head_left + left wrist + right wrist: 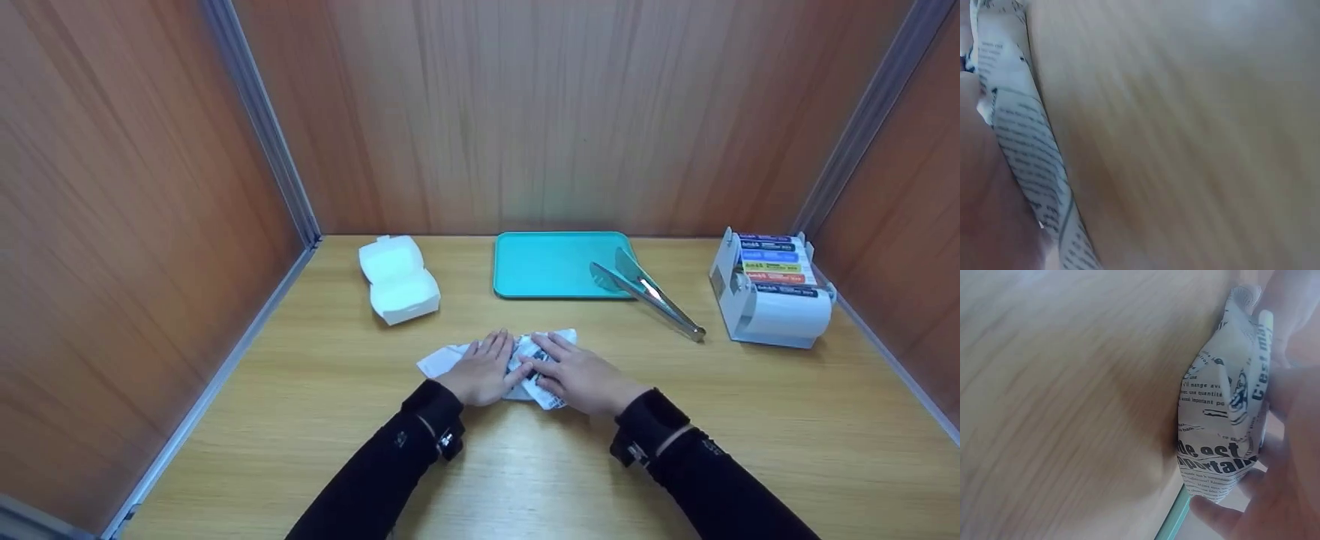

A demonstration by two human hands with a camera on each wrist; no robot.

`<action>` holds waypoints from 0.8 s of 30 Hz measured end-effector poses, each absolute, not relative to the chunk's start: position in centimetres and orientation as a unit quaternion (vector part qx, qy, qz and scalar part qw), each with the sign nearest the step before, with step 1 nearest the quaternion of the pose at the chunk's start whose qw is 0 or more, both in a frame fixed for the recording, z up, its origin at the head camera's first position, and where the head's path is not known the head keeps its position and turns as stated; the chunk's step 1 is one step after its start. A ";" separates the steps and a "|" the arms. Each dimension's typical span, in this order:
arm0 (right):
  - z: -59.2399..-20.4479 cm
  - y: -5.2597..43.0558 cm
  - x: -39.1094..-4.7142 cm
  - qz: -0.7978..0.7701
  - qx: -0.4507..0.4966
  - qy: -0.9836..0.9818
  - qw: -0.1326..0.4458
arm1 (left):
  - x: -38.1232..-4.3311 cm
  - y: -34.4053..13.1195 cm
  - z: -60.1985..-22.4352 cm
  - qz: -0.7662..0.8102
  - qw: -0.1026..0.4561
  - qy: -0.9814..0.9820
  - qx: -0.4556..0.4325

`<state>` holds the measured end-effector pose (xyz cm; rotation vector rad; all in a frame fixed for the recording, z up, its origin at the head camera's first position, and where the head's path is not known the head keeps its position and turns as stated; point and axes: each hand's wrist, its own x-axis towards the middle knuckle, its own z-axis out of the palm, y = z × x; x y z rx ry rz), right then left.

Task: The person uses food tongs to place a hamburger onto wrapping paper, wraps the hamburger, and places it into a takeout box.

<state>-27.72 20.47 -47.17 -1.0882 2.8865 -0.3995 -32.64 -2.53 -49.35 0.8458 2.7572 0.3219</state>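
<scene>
"Near the middle of the pale wood-grain worktop point(300, 427), what does the head view show?"

"Crumpled white paper with black newsprint-style lettering point(523, 350), lying beneath both hands. The left hand point(482, 376) rests on it with fingers straight; the right hand point(590, 376) spreads extended fingers over the other end. Neither grips. Beyond are an opened white hinged box point(405, 292), a flat turquoise rectangular tray point(544, 264) and silver metal tongs point(664, 306), their tips over the tray. To the right stands a white dispenser with coloured labels point(787, 319)."

"How is that pressing best done?"

"Flat fingers and even weight, I'd say: one hand anchors while the other smooths the creases. Too much force might tear the paper."

"And the left wrist view?"

"A long printed edge lies along the worktop, with the left hand, partly cropped, against it. I'd keep that side pinned so it can't spring up."

"The right wrist?"

"The paper bulges there, its big letters facing the camera, and the right hand's fingers lie along it. I can't tell whether anything is inside, so gentle pressure seems wiser."
</scene>
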 end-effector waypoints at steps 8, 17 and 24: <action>-47.0 20.4 -27.8 -0.118 -0.322 0.938 0.046 | -34.5 -5.2 -49.8 0.028 0.082 0.985 0.148; -46.7 20.3 -27.9 -0.115 -0.297 0.946 0.060 | -33.8 -8.8 -47.5 0.123 0.093 0.988 -0.002; -46.9 20.5 -27.9 -0.118 -0.309 0.942 0.050 | -33.7 -10.4 -47.9 0.152 0.104 0.983 -0.023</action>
